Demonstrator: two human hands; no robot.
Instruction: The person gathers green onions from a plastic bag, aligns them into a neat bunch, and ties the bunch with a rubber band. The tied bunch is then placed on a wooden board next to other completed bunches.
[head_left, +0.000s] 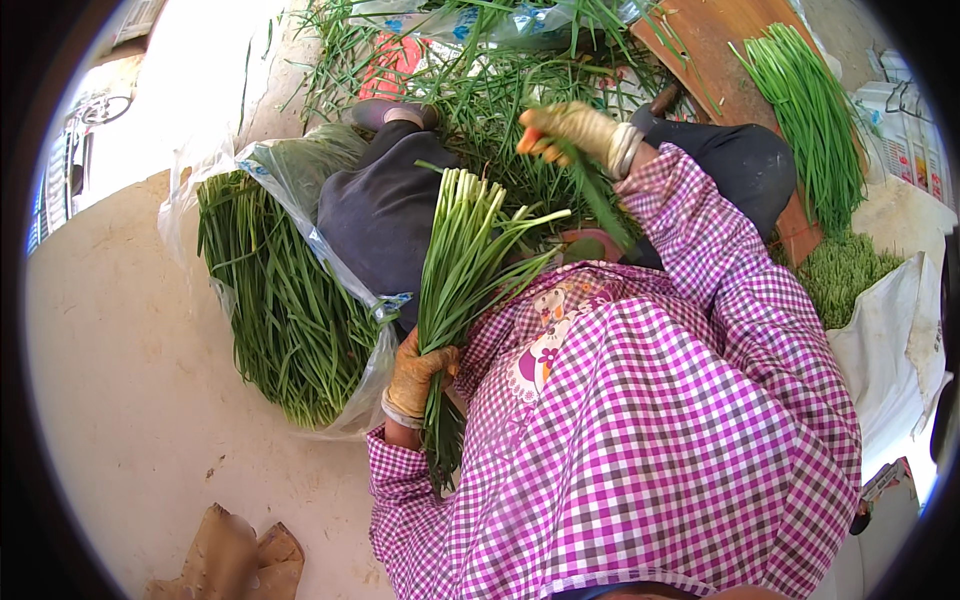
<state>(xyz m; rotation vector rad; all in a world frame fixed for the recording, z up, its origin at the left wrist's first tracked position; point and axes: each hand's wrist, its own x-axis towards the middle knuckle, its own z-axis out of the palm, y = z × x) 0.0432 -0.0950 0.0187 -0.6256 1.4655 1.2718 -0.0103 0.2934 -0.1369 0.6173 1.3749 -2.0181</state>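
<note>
My left hand (424, 375), in a stained glove, is closed around a bunch of long flat green leaves with pale stems (469, 247), which looks like garlic chives. The pale stem ends point up and away from me. My right hand (574, 135), also gloved, is raised over the loose leaves; a blurred green strand or leaf (596, 199) hangs at its palm, and its grip is not clear. Scattered loose green leaves (495, 97) lie between and beyond my legs. Left of my leg, an open clear plastic bag (367, 390) holds a large pile of the same leaves (292, 300).
A wooden board (697, 45) at the upper right bears a neat bundle of chives (814, 127). Below it, more bundled greens (847, 277) stand by a white sack (885, 360). Brown cardboard pieces (225, 555) lie at the lower left. Another plastic bag (465, 26) lies at the top.
</note>
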